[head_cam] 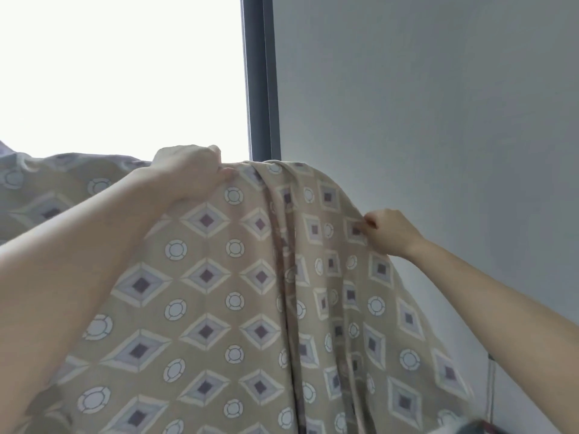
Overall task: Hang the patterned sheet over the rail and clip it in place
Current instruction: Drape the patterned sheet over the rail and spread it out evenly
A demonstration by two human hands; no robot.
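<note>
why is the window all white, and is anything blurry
Head view: the window is overexposed to flat white, no detail outside. Head view: against that backlight the wall looks grey and the patterned sheet dim. Head view: the left hand, its grip on the sheet's top, fades into the glare at the thumb; the right hand is sharp; the bottom right corner is smeared.

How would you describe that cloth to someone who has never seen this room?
Find the bright window and the dark frame beside the grey wall. Below them hangs the sheet, gripped at its top by the left hand and pinched at its side edge by the right hand. Unlike those plain surfaces, it is tan with diamonds and rings.
</note>
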